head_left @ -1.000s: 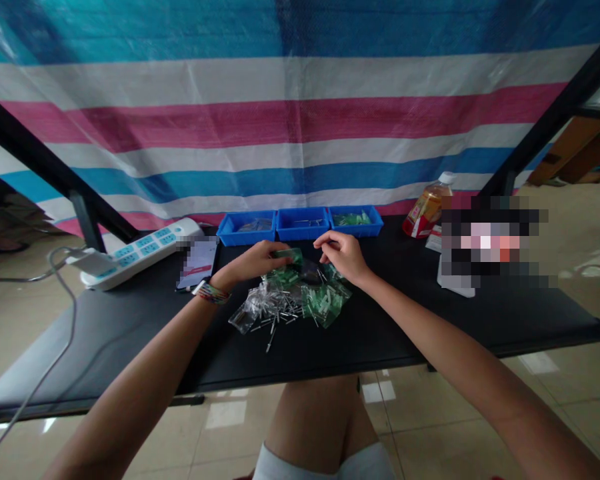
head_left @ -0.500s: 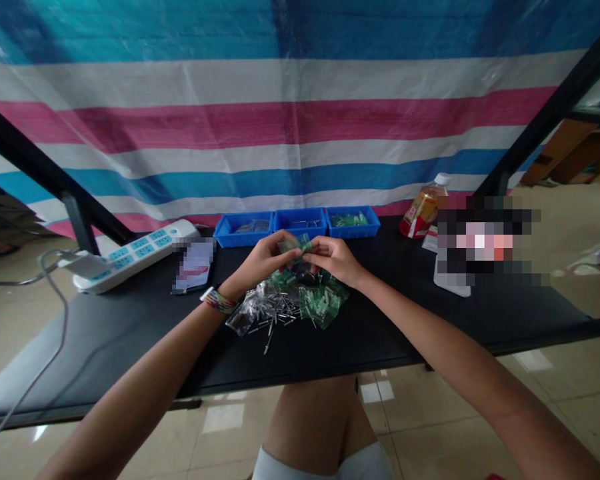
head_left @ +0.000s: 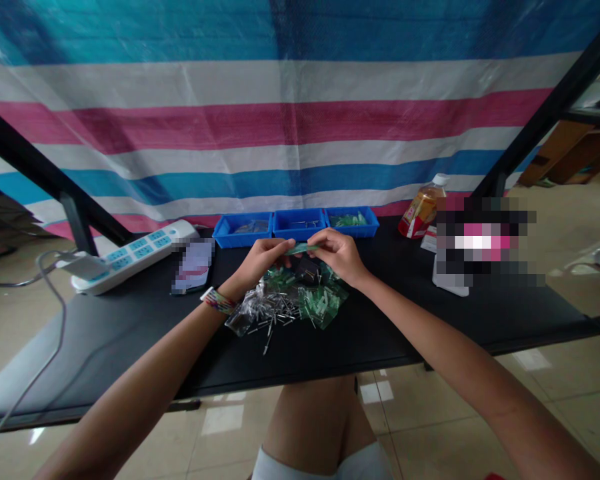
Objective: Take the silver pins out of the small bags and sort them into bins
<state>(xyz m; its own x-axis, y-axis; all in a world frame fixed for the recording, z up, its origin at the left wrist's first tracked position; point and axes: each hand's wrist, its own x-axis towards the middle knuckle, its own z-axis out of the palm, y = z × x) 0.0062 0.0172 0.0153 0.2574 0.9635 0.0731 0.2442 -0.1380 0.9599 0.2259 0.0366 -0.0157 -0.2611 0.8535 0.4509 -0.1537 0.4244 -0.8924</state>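
A small green plastic bag (head_left: 301,249) is stretched flat between my two hands, above the pile on the table. My left hand (head_left: 265,259) pinches its left end between thumb and fingers. At its right end, my right hand (head_left: 341,257) grips it the same way. Beneath them lies a heap of thin metal pins (head_left: 283,305), with a clear bag (head_left: 240,320) at its left side. Green bags with pale pieces inside (head_left: 323,303) rest at the heap's right. What the held bag contains is too small to make out.
Three joined blue bins (head_left: 300,223) stand behind my hands, holding small parts. To the left are a phone (head_left: 194,267) and a white power strip (head_left: 135,257) with a cable. A drink bottle (head_left: 423,208) stands at the right near a blurred patch. A striped sheet (head_left: 300,120) hangs behind.
My hands have drawn slightly apart, and the green bag between them has gone from bunched up to stretched flat. The heap below looks unchanged.
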